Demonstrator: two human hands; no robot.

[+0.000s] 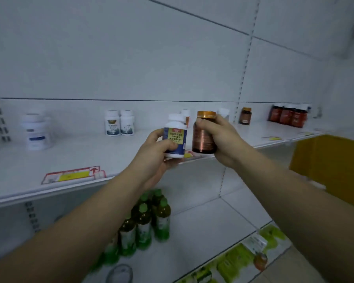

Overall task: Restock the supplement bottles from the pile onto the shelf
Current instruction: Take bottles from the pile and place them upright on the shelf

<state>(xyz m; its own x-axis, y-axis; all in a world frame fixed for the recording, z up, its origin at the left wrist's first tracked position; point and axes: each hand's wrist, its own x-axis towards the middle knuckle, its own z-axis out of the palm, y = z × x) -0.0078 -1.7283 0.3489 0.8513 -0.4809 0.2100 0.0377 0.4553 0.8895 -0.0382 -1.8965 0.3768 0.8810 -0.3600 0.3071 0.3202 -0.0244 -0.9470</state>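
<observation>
Two white shelves [49, 160] line a pale wall [131, 48].

White shelf [70, 158] carrying stacked white jars [36, 131] at left, two white bottles [120, 123] mid-back, one brown bottle [245, 116] and a cluster of red-brown bottles [287, 116] at right; lower shelf [202, 221] bearing green bottles [145, 223].

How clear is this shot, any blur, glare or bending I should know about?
Head view: dim, bluish light; the held white bottle and amber bottle are fairly sharp, with a glare streak on the amber one; the green drink bottles below are blurred; shelf lines bow from wide-angle distortion.
</observation>
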